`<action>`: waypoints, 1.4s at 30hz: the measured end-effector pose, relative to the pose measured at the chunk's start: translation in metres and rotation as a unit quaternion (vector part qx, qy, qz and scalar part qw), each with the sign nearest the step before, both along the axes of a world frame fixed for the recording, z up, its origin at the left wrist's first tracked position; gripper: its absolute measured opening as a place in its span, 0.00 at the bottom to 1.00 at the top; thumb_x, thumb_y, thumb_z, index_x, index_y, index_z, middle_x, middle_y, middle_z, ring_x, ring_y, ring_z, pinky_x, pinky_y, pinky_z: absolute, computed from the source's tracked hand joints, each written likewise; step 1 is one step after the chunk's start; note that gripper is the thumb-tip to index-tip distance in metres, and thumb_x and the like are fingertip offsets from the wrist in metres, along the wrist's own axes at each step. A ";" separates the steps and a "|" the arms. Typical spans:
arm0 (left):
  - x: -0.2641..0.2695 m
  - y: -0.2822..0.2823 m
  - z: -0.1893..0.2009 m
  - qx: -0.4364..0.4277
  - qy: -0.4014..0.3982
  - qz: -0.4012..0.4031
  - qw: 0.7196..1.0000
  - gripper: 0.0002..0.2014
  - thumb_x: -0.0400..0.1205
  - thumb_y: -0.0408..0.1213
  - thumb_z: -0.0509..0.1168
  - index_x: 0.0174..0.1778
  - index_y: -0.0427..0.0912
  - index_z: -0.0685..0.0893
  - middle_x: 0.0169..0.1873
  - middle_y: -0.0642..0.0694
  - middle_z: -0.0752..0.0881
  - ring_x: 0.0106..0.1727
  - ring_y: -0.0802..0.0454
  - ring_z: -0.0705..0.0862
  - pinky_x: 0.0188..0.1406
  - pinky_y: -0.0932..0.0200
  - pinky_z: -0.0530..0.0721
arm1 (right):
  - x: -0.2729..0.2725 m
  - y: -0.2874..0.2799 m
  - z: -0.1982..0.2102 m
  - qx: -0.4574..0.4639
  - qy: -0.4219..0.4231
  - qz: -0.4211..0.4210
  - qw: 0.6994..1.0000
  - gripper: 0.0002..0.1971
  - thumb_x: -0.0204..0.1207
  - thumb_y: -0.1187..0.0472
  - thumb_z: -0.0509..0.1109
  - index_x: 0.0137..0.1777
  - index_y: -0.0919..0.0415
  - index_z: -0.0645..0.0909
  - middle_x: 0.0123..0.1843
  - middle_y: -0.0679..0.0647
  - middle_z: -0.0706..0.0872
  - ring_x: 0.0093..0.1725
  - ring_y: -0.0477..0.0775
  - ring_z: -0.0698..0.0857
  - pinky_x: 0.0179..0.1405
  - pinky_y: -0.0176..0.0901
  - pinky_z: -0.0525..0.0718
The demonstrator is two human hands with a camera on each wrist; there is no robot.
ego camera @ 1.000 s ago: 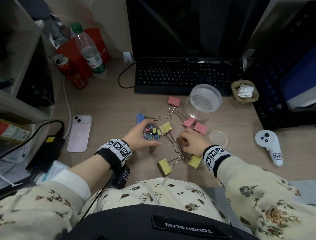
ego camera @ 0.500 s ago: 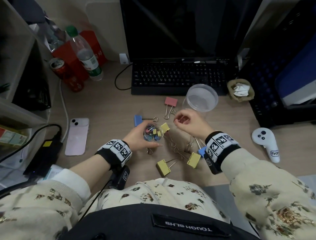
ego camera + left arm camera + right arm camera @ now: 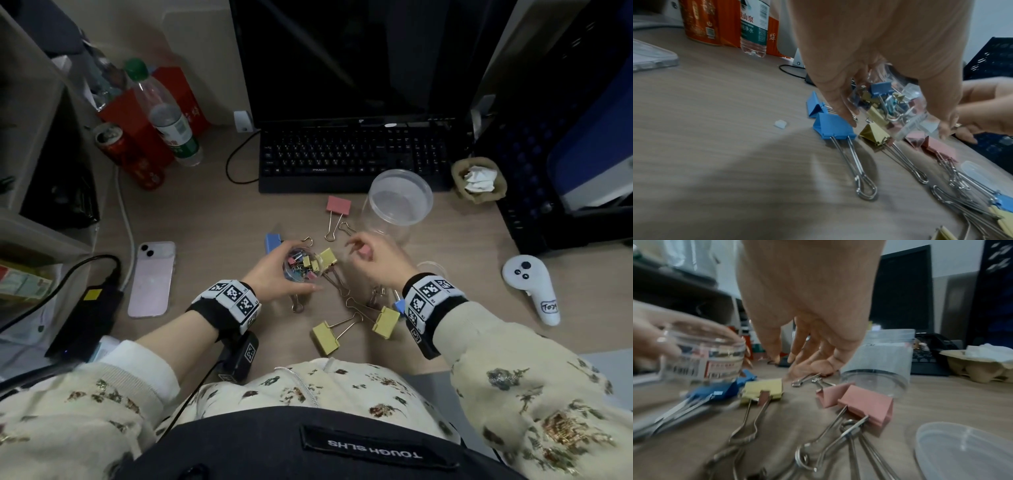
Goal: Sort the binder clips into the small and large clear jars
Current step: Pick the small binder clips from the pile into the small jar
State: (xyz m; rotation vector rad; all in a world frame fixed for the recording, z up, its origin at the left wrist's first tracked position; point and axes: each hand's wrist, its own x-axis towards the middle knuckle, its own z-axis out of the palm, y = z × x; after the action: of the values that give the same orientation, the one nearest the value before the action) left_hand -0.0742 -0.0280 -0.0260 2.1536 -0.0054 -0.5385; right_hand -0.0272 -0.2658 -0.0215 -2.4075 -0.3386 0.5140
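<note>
My left hand (image 3: 296, 269) grips the small clear jar (image 3: 305, 263), which holds several small coloured clips; the left wrist view shows the small jar (image 3: 890, 105) lifted just above the desk. My right hand (image 3: 363, 253) hovers beside it with relaxed, empty fingers (image 3: 791, 356), over two pink clips (image 3: 867, 404) in front of the large clear jar (image 3: 399, 202). That large jar (image 3: 879, 363) stands empty. Large clips lie loose around the hands: pink (image 3: 338, 205), blue (image 3: 273, 242), yellow (image 3: 325, 338) and another yellow (image 3: 386, 322).
A clear lid (image 3: 962, 451) lies right of the clips. A keyboard (image 3: 352, 157) and monitor stand behind, a phone (image 3: 152, 279) left, a white controller (image 3: 531, 287) right. A bottle (image 3: 168, 116), a can (image 3: 126, 154) and a carton piece with tissue (image 3: 478, 181) sit further back.
My right hand has lifted off the clips near the desk's front and moved toward the large jar. My left hand has kept hold of the small jar in the same place.
</note>
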 end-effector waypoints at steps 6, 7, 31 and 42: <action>0.000 0.011 0.003 0.018 0.006 0.028 0.999 0.44 0.63 0.51 0.83 0.74 0.49 0.70 0.64 0.55 0.79 0.64 0.58 0.79 0.69 0.59 0.77 | 0.003 0.017 -0.021 -0.141 0.068 0.047 0.986 0.22 0.72 0.54 0.75 0.65 0.55 0.76 0.61 0.50 0.79 0.52 0.50 0.83 0.49 0.45 0.84; -0.001 0.013 0.002 0.020 0.007 0.034 0.999 0.44 0.63 0.50 0.83 0.74 0.49 0.70 0.64 0.55 0.79 0.64 0.58 0.79 0.69 0.59 0.77 | 0.004 0.020 -0.024 -0.146 0.080 0.051 0.985 0.23 0.72 0.53 0.76 0.64 0.56 0.75 0.61 0.52 0.80 0.53 0.53 0.83 0.52 0.50 0.85; -0.001 0.023 -0.002 0.028 0.025 0.090 0.995 0.42 0.64 0.46 0.83 0.72 0.49 0.70 0.58 0.58 0.79 0.58 0.62 0.79 0.52 0.79 0.74 | 0.001 0.046 -0.021 -0.025 0.078 0.121 0.989 0.29 0.71 0.59 0.76 0.71 0.49 0.72 0.69 0.48 0.71 0.57 0.47 0.77 0.49 0.36 0.71; -0.006 0.040 -0.004 0.015 0.006 0.099 0.995 0.42 0.61 0.51 0.84 0.69 0.53 0.72 0.62 0.56 0.81 0.63 0.57 0.81 0.67 0.57 0.80 | -0.002 0.075 -0.033 -0.052 0.068 0.126 0.988 0.25 0.67 0.62 0.77 0.64 0.61 0.75 0.63 0.57 0.75 0.60 0.57 0.78 0.53 0.44 0.76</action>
State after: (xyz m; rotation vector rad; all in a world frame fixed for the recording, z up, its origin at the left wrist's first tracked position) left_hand -0.0804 0.0125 -0.0296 2.1515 0.2216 -0.4388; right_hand -0.0295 -0.1904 -0.0549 -2.4265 -0.5733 0.8247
